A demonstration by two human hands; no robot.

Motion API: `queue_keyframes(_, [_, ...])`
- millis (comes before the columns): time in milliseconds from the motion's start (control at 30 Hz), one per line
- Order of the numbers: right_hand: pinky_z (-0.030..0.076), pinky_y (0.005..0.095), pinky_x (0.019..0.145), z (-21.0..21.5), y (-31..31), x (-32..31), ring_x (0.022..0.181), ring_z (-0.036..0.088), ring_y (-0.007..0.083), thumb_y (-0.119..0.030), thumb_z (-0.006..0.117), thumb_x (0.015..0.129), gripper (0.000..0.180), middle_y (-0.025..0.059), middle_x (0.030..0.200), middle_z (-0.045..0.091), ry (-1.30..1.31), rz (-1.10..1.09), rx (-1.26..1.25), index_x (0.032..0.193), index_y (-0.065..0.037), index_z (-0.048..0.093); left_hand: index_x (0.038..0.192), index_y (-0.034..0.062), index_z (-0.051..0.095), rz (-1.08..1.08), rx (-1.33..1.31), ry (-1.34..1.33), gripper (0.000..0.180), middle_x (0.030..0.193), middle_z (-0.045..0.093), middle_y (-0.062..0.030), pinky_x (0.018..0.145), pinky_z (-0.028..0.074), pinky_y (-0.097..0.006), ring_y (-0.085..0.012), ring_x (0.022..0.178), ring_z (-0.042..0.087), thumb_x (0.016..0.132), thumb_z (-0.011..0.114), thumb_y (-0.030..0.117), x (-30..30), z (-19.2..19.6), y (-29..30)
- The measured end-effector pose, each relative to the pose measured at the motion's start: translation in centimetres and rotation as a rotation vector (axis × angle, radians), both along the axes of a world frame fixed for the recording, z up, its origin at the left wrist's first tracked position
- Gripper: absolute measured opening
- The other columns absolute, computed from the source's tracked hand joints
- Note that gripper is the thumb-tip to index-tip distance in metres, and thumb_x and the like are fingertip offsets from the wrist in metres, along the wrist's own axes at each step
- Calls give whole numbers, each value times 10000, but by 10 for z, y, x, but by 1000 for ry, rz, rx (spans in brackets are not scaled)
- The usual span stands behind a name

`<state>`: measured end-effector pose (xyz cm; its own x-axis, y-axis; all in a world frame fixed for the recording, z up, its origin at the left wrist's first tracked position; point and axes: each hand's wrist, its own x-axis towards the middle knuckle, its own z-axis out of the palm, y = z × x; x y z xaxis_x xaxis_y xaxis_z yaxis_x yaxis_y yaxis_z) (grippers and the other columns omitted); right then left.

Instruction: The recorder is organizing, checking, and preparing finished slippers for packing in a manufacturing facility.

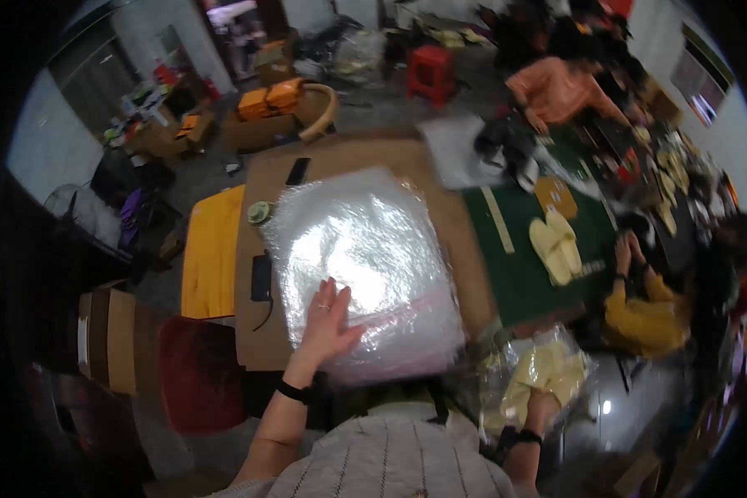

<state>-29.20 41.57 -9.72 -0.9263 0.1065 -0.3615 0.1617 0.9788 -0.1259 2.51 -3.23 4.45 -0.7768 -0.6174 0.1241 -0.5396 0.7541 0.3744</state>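
My left hand (pixel 325 319) lies flat with fingers spread on a large clear plastic bag (pixel 361 266) that covers much of the brown table (pixel 440 207). My right hand (pixel 542 404) is low at the right, gripping a smaller clear bag of pale yellow slippers (pixel 539 373) held off the table's near right corner. Only the wrist and part of that hand show beneath the bag.
A green mat (pixel 519 278) holds a pair of yellow slippers (pixel 556 242) and a ruler (pixel 498 220). A person in yellow (pixel 647 311) and a person in orange (pixel 560 91) work at the right. A tape roll (pixel 260 212), phone (pixel 297 171) and yellow board (pixel 212 249) lie left.
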Motion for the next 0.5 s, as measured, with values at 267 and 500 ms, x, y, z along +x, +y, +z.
queue_keyframes(267, [511,487,596,-53,75,-8,876,657,390,-400,509,979,349,279,1013,660,166,226,142,968,-123,721,1466,51,364,-85,92,53,867,1547,196,-298,1166,158,-524,-449,1452,149,823,646,558,-1,-24,1])
queue_keyframes(500, [470,444,635,-79,76,-17,722,619,404,-84,564,806,195,267,760,625,564,-192,-552,854,104,585,1458,52,382,-77,46,63,843,1553,192,-286,1174,149,-504,-428,1456,156,823,653,537,-8,-16,1])
